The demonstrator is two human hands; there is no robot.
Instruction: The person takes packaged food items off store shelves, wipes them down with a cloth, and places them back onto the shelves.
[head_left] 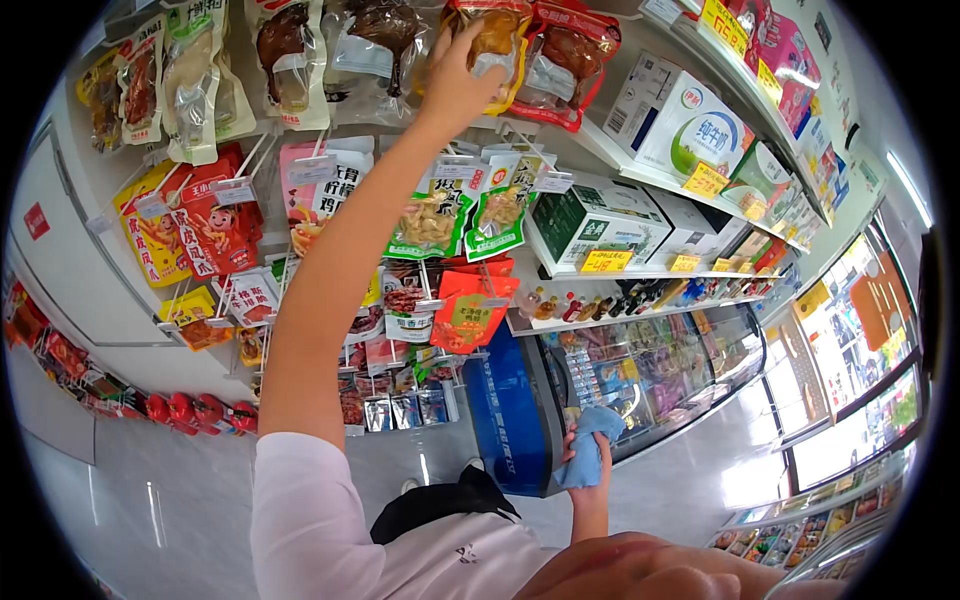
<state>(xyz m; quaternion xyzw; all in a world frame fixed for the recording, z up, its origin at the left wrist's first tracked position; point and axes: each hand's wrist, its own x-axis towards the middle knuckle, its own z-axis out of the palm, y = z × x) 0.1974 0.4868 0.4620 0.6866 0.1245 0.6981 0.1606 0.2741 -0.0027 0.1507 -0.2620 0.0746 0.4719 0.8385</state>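
At the top of the head view, my left hand (463, 78) reaches up to a yellow-and-red vacuum bag of browned meat (503, 38) and grips it, fingers bent over its front. A red-edged bag of browned meat (566, 62) hangs just to its right. On the left side hangs a clear pack of dark meat (378, 45). Low down on the right, my right hand (590, 462) is closed around a crumpled blue cloth (592, 440), in front of a chest freezer (640, 380).
Snack bags (432, 215) hang on metal hooks below my left arm. Shelves at right hold a milk carton box (680, 120), a green box (600, 220) and small bottles (570, 308). Fire extinguishers (183, 410) stand at lower left on the grey floor (200, 500).
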